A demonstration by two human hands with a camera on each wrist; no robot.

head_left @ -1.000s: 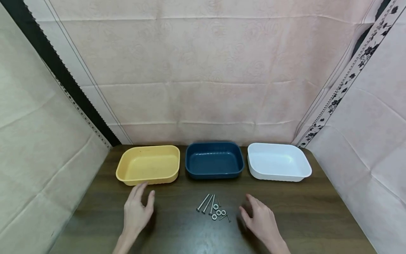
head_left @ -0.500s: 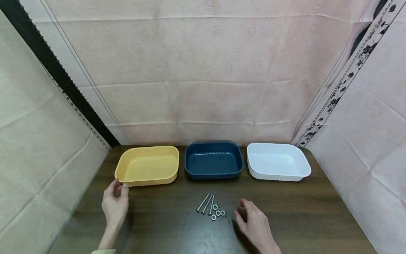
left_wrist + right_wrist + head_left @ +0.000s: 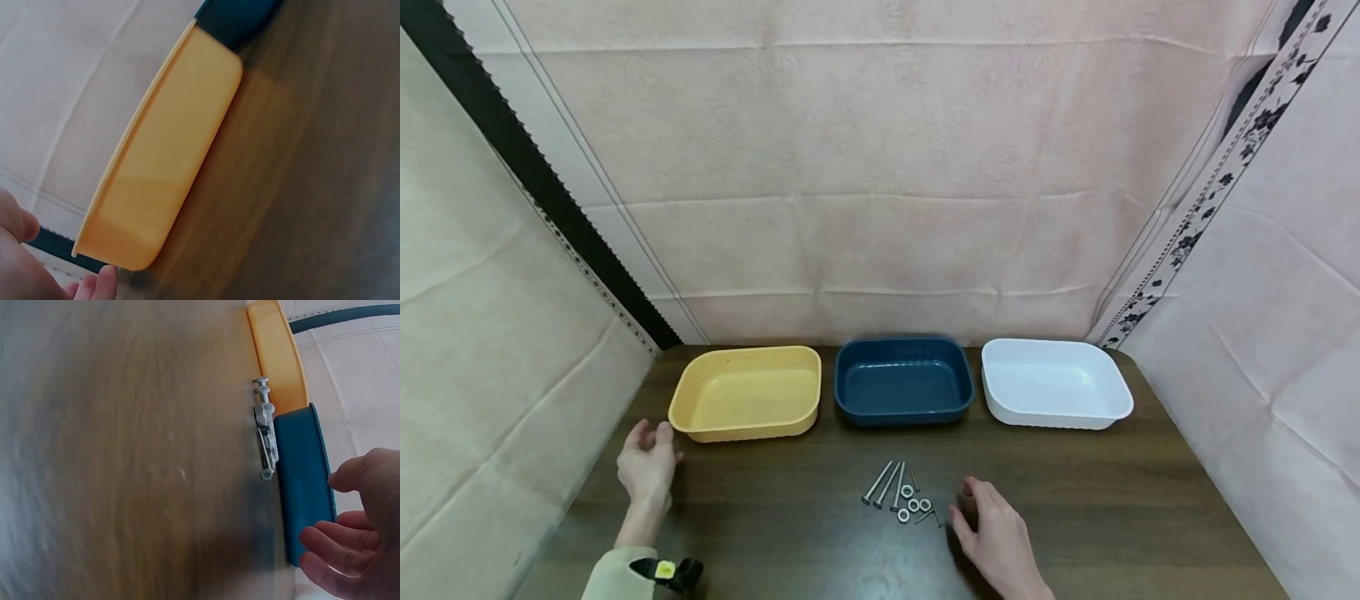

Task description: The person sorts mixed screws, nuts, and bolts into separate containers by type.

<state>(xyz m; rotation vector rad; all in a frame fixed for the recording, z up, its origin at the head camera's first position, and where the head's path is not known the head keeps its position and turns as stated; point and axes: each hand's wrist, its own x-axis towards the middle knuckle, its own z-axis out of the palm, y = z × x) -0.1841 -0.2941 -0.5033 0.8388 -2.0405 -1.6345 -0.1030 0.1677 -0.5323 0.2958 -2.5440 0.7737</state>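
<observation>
My left hand (image 3: 646, 468) is just off the front left corner of a yellow tray (image 3: 748, 398), fingers loosely bent and holding nothing. The left wrist view shows the tray's long side wall (image 3: 169, 144) close to the fingertips (image 3: 107, 281). To the right of a small pile of hardware, my right hand (image 3: 996, 537) hovers over the table with relaxed fingers and nothing in them. In the pile, long bolts (image 3: 898, 486) lie side by side on the left, with several hex nuts (image 3: 913, 505) and small thin screws (image 3: 937, 518) beside them.
A dark blue tray (image 3: 904, 387) stands behind the pile, with a white tray (image 3: 1056, 385) to its right. All three trays line the back of the brown wooden table (image 3: 820, 533). Pale cloth (image 3: 865, 167) hangs behind and at both sides.
My left hand has moved left along the yellow tray's front and back toward me, bringing its sleeve and wrist strap into view. My right hand has shifted slightly left and nearer me.
</observation>
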